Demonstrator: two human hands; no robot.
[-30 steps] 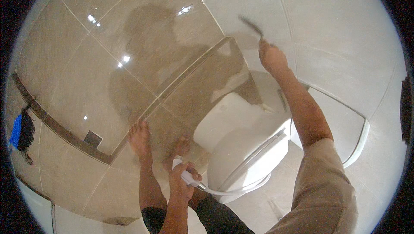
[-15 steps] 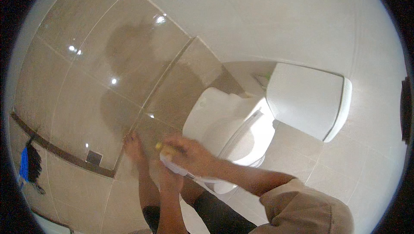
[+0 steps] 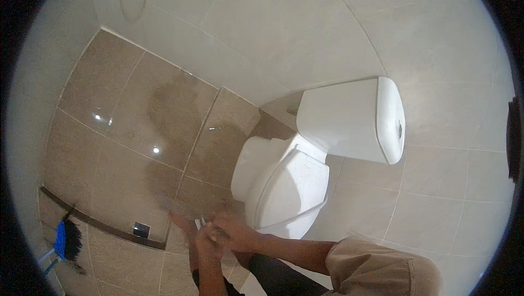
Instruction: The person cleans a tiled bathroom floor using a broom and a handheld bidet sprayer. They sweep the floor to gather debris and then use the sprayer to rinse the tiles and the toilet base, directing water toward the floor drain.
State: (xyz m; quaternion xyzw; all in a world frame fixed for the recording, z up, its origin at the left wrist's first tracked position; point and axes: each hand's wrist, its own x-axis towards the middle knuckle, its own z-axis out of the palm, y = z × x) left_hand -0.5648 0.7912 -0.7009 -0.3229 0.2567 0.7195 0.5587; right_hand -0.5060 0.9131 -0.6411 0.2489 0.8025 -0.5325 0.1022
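Both my hands are together in front of the white toilet (image 3: 295,192), whose lid is down. My left hand (image 3: 209,243) is closed around a small whitish thing (image 3: 200,223), and only its pale tip shows above the fingers. Pressed against it from the right, my right hand (image 3: 233,230) has its fingers curled in. Whatever lies in its grip is mostly covered and blurred, so its kind cannot be made out. My bare foot (image 3: 179,218) stands on the tiles just beyond the hands.
The white cistern (image 3: 341,121) rises behind the toilet bowl against the tiled wall (image 3: 284,28). A dark raised strip (image 3: 98,229) crosses the brown floor, with a square drain (image 3: 142,229) beside it. At the lower left is a blue broom head with black bristles (image 3: 68,240).
The view has tilted, so the floor and toilet sit lower and more wall shows. My hands have drawn closer together; the yellow piece at my right fingers no longer shows.
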